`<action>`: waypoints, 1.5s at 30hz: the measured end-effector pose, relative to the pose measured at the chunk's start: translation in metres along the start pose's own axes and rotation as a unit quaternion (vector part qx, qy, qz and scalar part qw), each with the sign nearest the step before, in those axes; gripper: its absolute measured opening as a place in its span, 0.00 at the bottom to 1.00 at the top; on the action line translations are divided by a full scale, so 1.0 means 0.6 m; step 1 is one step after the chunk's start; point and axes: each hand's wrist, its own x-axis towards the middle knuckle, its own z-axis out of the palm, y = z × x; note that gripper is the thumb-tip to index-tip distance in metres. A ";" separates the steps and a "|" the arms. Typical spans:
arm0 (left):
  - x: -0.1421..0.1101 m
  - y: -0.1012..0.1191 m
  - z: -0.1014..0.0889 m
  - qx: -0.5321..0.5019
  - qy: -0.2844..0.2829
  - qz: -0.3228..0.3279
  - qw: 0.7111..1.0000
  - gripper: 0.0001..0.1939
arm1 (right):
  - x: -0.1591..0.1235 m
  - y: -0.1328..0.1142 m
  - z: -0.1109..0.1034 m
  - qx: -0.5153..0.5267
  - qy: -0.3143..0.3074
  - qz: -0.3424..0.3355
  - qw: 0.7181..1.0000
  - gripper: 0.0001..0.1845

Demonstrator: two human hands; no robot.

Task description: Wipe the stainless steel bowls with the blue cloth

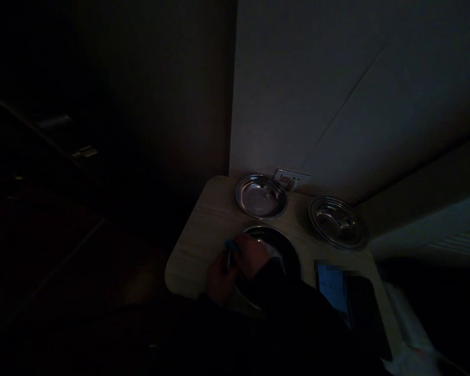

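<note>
One bowl (291,253) on table (194,245); right hand (253,256) at its left rim, fingers clamped on blue item (231,244). Left hand (220,281) alongside, grip too dark to tell. Dish (258,199) behind bowl, phone (332,292) right.

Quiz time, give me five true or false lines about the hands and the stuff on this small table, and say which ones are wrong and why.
1. The left hand and right hand are close together at the left side of a metal bowl. True.
2. The phone with the lit screen lies left of both hands. False: it lies to their right.
3. A wall socket sits just behind the small table. True.
4. The shallow metal dish near the socket is upside down. False: its open side faces up.
5. The small item by the right hand's fingers is bright yellow. False: it is blue, though too dark to identify.
</note>
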 end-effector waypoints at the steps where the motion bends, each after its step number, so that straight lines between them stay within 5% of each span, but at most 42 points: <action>1: 0.000 0.002 0.000 -0.005 -0.002 0.004 1.000 0.20 | 0.004 0.002 -0.001 -0.007 0.004 0.008 1.000 0.09; 7: 0.002 0.012 -0.001 -0.022 -0.019 -0.010 1.000 0.19 | 0.028 0.056 -0.043 -0.053 0.048 0.088 0.994 0.14; 11: 0.001 0.005 -0.001 -0.035 -0.026 -0.006 0.999 0.19 | -0.018 0.091 -0.077 -0.075 0.069 0.098 0.990 0.12; 19: 0.000 0.010 0.004 -0.015 0.003 -0.034 0.999 0.19 | -0.151 0.100 -0.132 -0.186 0.278 -0.088 0.938 0.18; 21: 0.000 0.010 0.005 -0.006 0.009 -0.027 1.000 0.19 | -0.149 0.097 -0.124 -0.210 0.237 -0.095 0.944 0.18; 25: -0.001 0.008 0.007 0.007 0.017 -0.007 1.000 0.17 | -0.110 0.092 -0.062 -0.184 -0.014 -0.014 0.983 0.16; 28: -0.002 0.006 0.008 0.011 0.019 -0.011 1.000 0.17 | -0.086 0.090 -0.013 -0.147 -0.094 0.035 0.984 0.16; 36: 0.001 0.000 0.011 0.028 0.017 -0.009 0.999 0.18 | -0.074 0.054 0.015 -0.090 -0.124 -0.028 0.988 0.13; 45: 0.000 0.004 0.007 0.017 0.016 0.020 1.000 0.18 | 0.014 0.046 0.017 -0.105 -0.062 0.093 0.988 0.14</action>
